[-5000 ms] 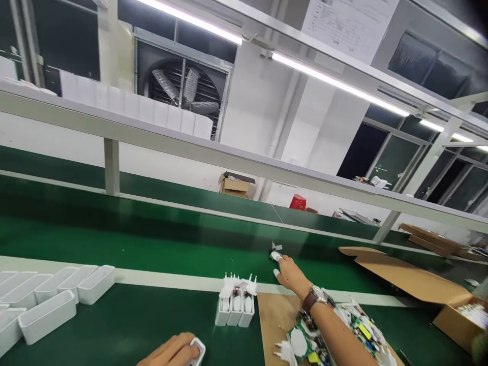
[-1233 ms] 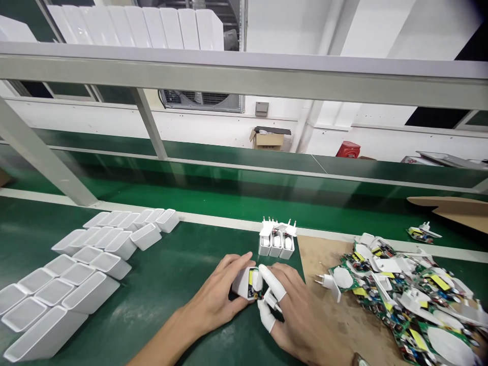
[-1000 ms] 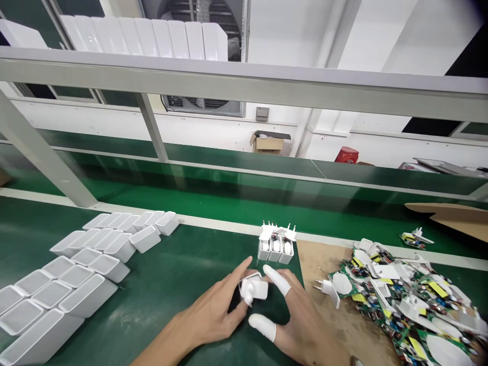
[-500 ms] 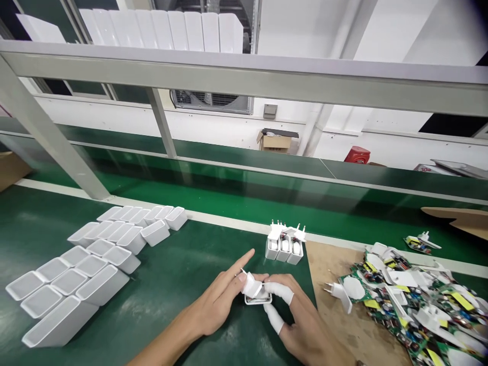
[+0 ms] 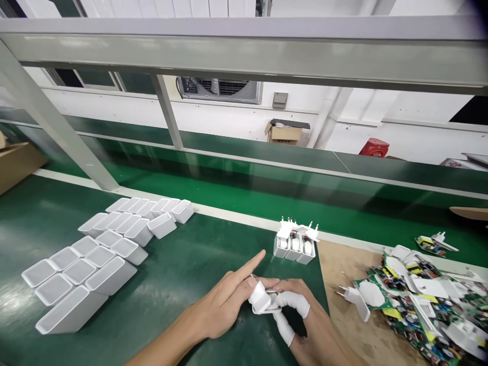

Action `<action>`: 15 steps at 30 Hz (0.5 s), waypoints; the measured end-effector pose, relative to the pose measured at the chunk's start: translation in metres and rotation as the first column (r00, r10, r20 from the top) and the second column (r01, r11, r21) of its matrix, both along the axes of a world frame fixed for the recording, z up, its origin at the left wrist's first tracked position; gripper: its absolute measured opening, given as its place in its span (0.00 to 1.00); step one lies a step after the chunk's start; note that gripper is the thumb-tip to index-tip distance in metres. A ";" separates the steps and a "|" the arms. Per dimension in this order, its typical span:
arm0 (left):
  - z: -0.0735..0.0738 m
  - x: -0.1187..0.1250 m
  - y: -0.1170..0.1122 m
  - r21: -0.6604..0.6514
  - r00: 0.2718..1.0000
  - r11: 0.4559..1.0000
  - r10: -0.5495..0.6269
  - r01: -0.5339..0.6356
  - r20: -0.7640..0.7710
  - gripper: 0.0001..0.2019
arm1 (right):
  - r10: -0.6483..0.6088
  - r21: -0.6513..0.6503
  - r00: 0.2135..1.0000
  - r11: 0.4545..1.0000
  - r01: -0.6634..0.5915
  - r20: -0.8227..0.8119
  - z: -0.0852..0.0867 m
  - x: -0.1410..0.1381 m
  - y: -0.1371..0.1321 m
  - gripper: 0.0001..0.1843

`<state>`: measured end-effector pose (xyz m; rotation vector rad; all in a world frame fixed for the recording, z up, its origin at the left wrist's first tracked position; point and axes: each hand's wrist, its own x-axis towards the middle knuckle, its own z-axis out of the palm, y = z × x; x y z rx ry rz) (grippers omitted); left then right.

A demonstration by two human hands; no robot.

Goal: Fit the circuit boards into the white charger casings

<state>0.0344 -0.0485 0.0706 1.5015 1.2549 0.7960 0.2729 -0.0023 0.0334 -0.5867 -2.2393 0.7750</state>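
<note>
My left grip (image 5: 223, 307) is closed around the left and far side of one white case (image 5: 267, 310), its thumb pressing near a white plug piece (image 5: 260, 298) which leans at the open end. My right grip (image 5: 314, 320) pinches the same case from its right side, and thumb and first finger both wear white finger covers (image 5: 295, 304). I suppose that two grips are used so that the case does not turn. The left first finger points straight away and touches nothing, probably because this hold does not need it. The case is low over the desk (image 5: 171, 274); whether its bottom rests there, I cannot tell.

To my left, many open white cases (image 5: 99, 256) stand close together in slanting rows, openings upward, perhaps for easy taking. To my right, a brown sheet (image 5: 335, 259) lies under a heap of circuit boards (image 5: 430, 287), perhaps to protect the dark green, slightly shiny surface. Beyond my grips, three filled cases (image 5: 295, 250) stand side by side, plug parts showing above their tops.

Farther, past a pale strip (image 5: 229, 214), runs a brighter green band (image 5: 229, 195), where one single board (image 5: 434, 244) lies. Then a grey metal frame (image 5: 244, 56) crosses; behind it are a small carton (image 5: 286, 133), a red object (image 5: 374, 147), and a fan (image 5: 223, 89) in the white wall (image 5: 213, 118).
</note>
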 end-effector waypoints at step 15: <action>0.005 0.003 0.003 -0.031 0.999 1.000 0.001 -0.002 -0.046 0.27 | 0.057 0.160 0.997 0.985 -0.065 0.054 0.015 0.001 0.001 0.25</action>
